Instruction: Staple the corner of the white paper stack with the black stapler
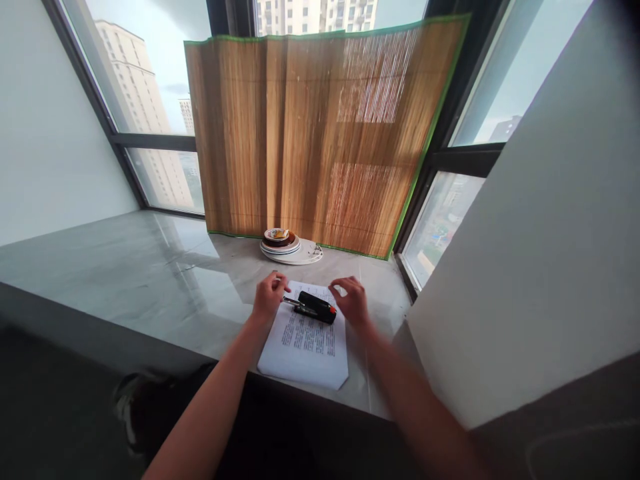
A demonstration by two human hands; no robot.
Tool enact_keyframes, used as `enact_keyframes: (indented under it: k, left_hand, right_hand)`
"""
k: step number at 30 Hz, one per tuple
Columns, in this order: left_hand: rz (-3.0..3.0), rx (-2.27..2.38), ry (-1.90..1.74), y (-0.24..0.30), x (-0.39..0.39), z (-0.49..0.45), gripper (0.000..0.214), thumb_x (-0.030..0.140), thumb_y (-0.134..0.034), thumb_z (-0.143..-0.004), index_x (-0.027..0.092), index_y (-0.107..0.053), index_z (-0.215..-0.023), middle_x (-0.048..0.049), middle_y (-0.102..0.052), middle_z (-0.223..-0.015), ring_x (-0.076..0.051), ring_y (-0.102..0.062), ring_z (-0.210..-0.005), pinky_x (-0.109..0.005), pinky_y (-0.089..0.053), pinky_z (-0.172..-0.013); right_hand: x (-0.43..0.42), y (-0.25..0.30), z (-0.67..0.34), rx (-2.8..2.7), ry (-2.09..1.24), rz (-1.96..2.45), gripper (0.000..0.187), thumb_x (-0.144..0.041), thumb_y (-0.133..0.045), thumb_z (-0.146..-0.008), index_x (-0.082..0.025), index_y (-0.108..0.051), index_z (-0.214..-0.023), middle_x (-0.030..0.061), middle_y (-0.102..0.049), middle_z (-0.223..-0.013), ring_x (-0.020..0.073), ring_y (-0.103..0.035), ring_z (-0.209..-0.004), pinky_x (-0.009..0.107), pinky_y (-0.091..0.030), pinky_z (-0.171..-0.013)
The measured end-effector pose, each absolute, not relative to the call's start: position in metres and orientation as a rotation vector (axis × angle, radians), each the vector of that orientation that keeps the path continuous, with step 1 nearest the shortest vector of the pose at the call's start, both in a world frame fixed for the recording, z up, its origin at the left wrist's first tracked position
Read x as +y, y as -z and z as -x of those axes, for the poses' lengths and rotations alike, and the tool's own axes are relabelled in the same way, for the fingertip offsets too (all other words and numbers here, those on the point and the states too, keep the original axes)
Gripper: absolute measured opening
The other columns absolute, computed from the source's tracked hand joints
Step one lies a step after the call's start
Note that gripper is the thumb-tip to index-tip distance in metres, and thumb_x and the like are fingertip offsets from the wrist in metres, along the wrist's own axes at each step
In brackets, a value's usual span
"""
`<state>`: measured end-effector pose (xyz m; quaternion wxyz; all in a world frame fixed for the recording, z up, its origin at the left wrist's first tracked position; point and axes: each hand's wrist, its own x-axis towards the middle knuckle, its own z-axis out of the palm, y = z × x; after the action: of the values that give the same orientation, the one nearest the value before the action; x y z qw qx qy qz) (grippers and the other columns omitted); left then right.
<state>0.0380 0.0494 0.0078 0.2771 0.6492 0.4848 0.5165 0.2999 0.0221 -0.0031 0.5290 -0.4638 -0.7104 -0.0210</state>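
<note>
A black stapler with a red spot at its right end lies on a stack of printed paper. Its metal rail sticks out to the left. Close by the rail's end is my left hand, its fingers curled in a pinch; anything between them is too small to make out. My right hand hovers at the stapler's right, by the paper's upper right corner. Thumb and forefinger there bend together into a ring, and whatever they may hold cannot be seen.
Behind the paper, stacked plates and small dishes stand on the grey marble sill. A bamboo mat with green edging leans against the windows. A white wall rises at the right, and the sill's front edge runs near my body.
</note>
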Motion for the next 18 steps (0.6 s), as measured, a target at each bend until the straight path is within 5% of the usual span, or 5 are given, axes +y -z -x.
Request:
enact_keyframes:
  k: [4,8,11,18]
  left_hand:
    - [-2.108,1.704,-1.154,0.003,0.098,-0.013,0.022,0.020,-0.051,-0.095,0.018,-0.072,-0.102,-0.0109,-0.079,-0.098,-0.022,-0.074,-0.090,-0.033,-0.056,-0.087]
    - [-2.372,1.770,-0.848,0.019,0.127,0.002,0.040,0.013,-0.053,-0.090,0.020,-0.074,-0.124,-0.0109,-0.058,-0.151,-0.030,-0.060,-0.132,-0.043,-0.047,-0.110]
    - [-2.422,1.748,-0.783,0.029,0.131,0.005,0.040,0.015,-0.050,-0.093,0.021,-0.076,-0.124,-0.0101,-0.063,-0.146,-0.029,-0.061,-0.131,-0.046,-0.045,-0.113]
    - [-2.404,1.713,-0.892,0.025,0.119,0.009,0.030,0.012,-0.054,-0.087,0.021,-0.081,-0.095,-0.0094,-0.079,-0.105,-0.026,-0.071,-0.103,-0.035,-0.053,-0.099]
  right_hand:
    - [0.046,0.021,-0.343,-1.590,-0.089,1.679,0.006,-0.021,-0.073,-0.081,-0.021,-0.079,-0.080,0.0046,-0.075,-0.077,0.0231,-0.068,-0.079,0.033,-0.049,-0.083]
    - [0.056,0.034,-0.350,-1.602,-0.075,1.850,0.013,-0.022,-0.069,-0.087,-0.021,-0.081,-0.092,0.0069,-0.077,-0.096,0.0248,-0.065,-0.098,0.032,-0.046,-0.091]
    - [0.058,0.039,-0.345,-1.656,-0.031,1.861,0.022,-0.021,-0.063,-0.092,-0.025,-0.080,-0.105,0.0061,-0.072,-0.117,0.0250,-0.060,-0.109,0.032,-0.046,-0.091]
    - [0.055,0.037,-0.343,-1.580,0.010,1.788,0.028,-0.017,-0.059,-0.088,-0.020,-0.077,-0.109,0.0095,-0.070,-0.114,0.0251,-0.059,-0.108,0.035,-0.045,-0.098]
